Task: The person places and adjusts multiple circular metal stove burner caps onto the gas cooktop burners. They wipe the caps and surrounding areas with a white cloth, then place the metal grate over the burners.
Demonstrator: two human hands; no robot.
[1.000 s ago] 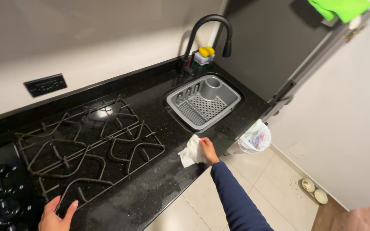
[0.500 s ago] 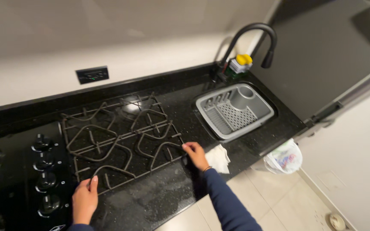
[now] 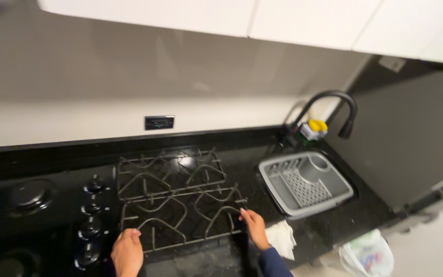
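Observation:
A black cast-iron stove grate [image 3: 175,197] lies over the gas cooktop in the black counter. My left hand [image 3: 127,251] curls over the grate's front rail near its left corner. My right hand [image 3: 255,228], in a dark blue sleeve, grips the grate's front right corner. A crumpled white cloth [image 3: 281,238] lies on the counter just right of my right hand, touching no hand.
Black control knobs [image 3: 92,213] run down the left of the grate, with a bare burner [image 3: 29,194] beyond them. A grey dish rack [image 3: 306,182] sits in the sink under a black faucet [image 3: 334,105]. A plastic bag [image 3: 367,256] hangs below the counter's edge.
My right hand let go of the white cloth and moved left to the grate's corner. My left hand moved up to the grate's front rail. The view swung left.

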